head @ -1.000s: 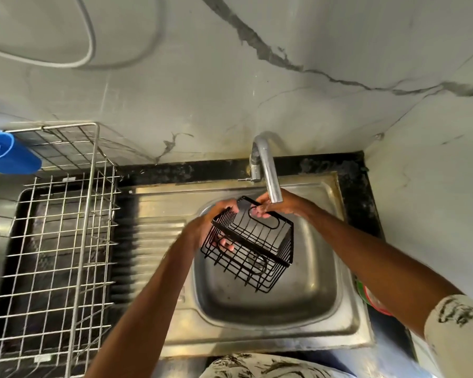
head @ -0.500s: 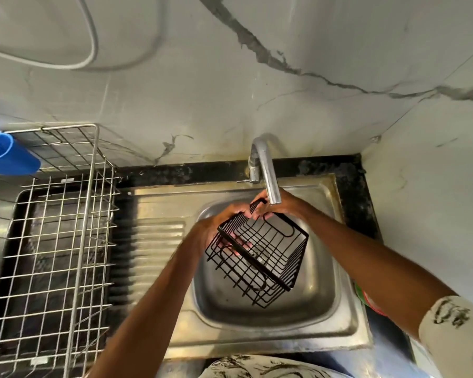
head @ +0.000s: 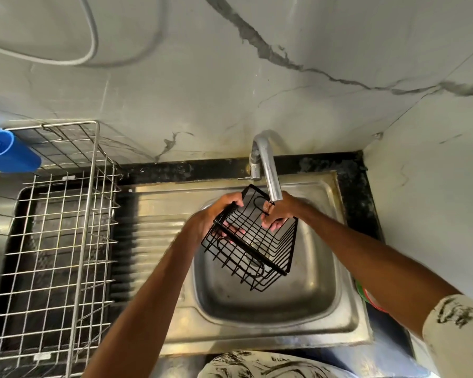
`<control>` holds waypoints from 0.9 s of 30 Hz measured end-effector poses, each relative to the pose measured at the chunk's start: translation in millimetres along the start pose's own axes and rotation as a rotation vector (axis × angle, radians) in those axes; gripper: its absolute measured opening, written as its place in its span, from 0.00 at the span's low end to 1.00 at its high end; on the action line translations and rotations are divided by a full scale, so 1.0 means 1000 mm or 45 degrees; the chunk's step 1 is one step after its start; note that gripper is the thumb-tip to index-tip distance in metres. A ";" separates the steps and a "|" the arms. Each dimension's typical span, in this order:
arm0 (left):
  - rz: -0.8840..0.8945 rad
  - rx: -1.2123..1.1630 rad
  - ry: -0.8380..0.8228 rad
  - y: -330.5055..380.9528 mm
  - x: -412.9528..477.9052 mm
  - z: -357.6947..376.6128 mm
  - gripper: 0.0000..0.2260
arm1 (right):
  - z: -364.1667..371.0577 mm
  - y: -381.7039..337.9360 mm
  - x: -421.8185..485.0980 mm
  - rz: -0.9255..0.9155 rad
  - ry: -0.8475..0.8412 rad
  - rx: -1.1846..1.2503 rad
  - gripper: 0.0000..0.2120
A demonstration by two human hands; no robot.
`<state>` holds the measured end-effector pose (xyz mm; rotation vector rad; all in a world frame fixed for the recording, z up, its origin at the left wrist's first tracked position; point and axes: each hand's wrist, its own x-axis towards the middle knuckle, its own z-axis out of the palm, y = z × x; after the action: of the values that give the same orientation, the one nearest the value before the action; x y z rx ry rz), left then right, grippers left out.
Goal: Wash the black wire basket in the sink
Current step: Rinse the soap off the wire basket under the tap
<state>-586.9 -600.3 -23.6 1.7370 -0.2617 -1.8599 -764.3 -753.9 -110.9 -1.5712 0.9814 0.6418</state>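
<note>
Counting one black wire basket [head: 250, 248], two hands: left hand [head: 216, 216], right hand [head: 280, 214]. Also showing one sink [head: 257, 336], one tap [head: 268, 170], one silver wire rack [head: 88, 214], one blue container [head: 8, 151], one white hose [head: 92, 36].

The black wire basket [head: 253, 241] hangs tilted over the middle of the sink [head: 257, 336], gripped by the left hand [head: 210, 216] and the right hand [head: 281, 214]; room lies open below it and toward the near rim; the tap [head: 269, 173] arcs in from the back ledge and ends just above the basket's far edge, between the hands, barring that side; the ribbed drainboard [head: 153, 241] offers a low passage to the left; beyond it a tall wire dish rack [head: 85, 214] stands as a barrier, a blue container [head: 8, 154] at its far corner; the right wall [head: 421, 200] closes in just beside the sink.
</note>
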 end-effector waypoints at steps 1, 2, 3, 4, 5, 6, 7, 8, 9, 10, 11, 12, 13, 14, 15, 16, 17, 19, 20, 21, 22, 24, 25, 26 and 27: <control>-0.021 0.037 -0.012 0.000 -0.003 0.000 0.36 | 0.002 -0.006 -0.003 -0.014 0.052 0.025 0.18; -0.006 0.082 -0.034 0.000 -0.003 0.001 0.31 | 0.002 -0.008 -0.004 -0.078 0.100 0.061 0.16; 0.006 0.089 -0.006 0.001 -0.003 0.003 0.23 | 0.002 -0.013 -0.005 -0.141 0.105 0.119 0.14; -0.024 0.124 0.030 0.000 0.000 0.001 0.16 | 0.001 -0.015 -0.002 -0.225 0.096 0.208 0.13; -0.044 0.148 0.070 -0.002 0.000 0.001 0.14 | 0.000 -0.020 -0.005 -0.262 0.059 0.268 0.17; -0.050 0.130 0.076 -0.009 0.010 -0.003 0.15 | -0.001 -0.023 -0.005 -0.288 0.071 0.308 0.23; -0.036 0.119 0.063 -0.013 0.014 -0.005 0.16 | -0.003 -0.024 -0.003 -0.294 0.034 0.328 0.30; -0.039 0.100 0.039 -0.012 0.015 -0.003 0.14 | -0.001 -0.024 -0.002 -0.351 0.053 0.316 0.32; -0.036 0.101 0.036 -0.007 0.005 0.002 0.12 | 0.000 -0.024 -0.006 -0.340 0.023 0.294 0.26; -0.018 0.111 0.026 0.000 -0.008 0.008 0.11 | 0.000 -0.020 -0.007 -0.355 0.026 0.291 0.18; 0.009 0.117 0.026 0.002 -0.015 0.011 0.10 | -0.002 -0.016 -0.010 -0.298 -0.014 0.267 0.14; 0.047 0.139 0.047 0.002 -0.017 0.009 0.11 | -0.004 -0.011 -0.012 -0.243 -0.021 0.223 0.15; 0.081 0.161 0.081 0.002 -0.020 0.008 0.12 | -0.006 -0.005 -0.016 -0.127 -0.042 0.177 0.17; 0.104 0.163 0.095 0.001 -0.022 0.005 0.12 | -0.008 0.009 -0.012 -0.055 -0.050 0.180 0.18; 0.132 0.166 0.104 0.000 -0.026 0.005 0.11 | -0.010 0.013 -0.015 0.029 -0.066 0.252 0.18; 0.178 0.172 0.119 -0.003 -0.030 0.006 0.12 | -0.010 0.020 -0.014 0.061 -0.091 0.336 0.19; 0.223 0.174 0.146 -0.005 -0.033 0.009 0.15 | -0.011 0.020 -0.016 0.091 -0.079 0.410 0.19; 0.309 0.221 0.277 -0.013 -0.032 0.015 0.20 | -0.007 0.019 -0.019 0.074 -0.025 0.581 0.20; 0.355 0.276 0.352 -0.019 -0.031 0.018 0.19 | -0.002 0.020 -0.017 0.039 0.020 0.718 0.19; 0.385 0.310 0.430 -0.025 -0.028 0.019 0.20 | 0.003 0.016 -0.022 0.005 0.065 0.781 0.18; 0.416 0.319 0.491 -0.030 -0.028 0.023 0.24 | 0.012 0.017 -0.021 -0.026 0.118 0.833 0.16; 0.399 0.361 0.600 -0.043 -0.028 0.029 0.35 | 0.031 0.012 -0.023 -0.078 0.133 0.780 0.16; 0.377 0.412 0.642 -0.048 -0.028 0.033 0.39 | 0.038 0.007 -0.028 -0.084 0.132 0.726 0.17; 0.336 0.468 0.688 -0.053 -0.025 0.035 0.42 | 0.043 0.005 -0.027 -0.086 0.158 0.711 0.18; 0.298 0.475 0.716 -0.055 -0.024 0.037 0.47 | 0.044 0.001 -0.031 -0.075 0.157 0.689 0.19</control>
<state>-637.4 -551.3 -26.1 2.2848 -0.5810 -1.1461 -776.2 -703.2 -95.5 -1.1602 1.0866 0.2089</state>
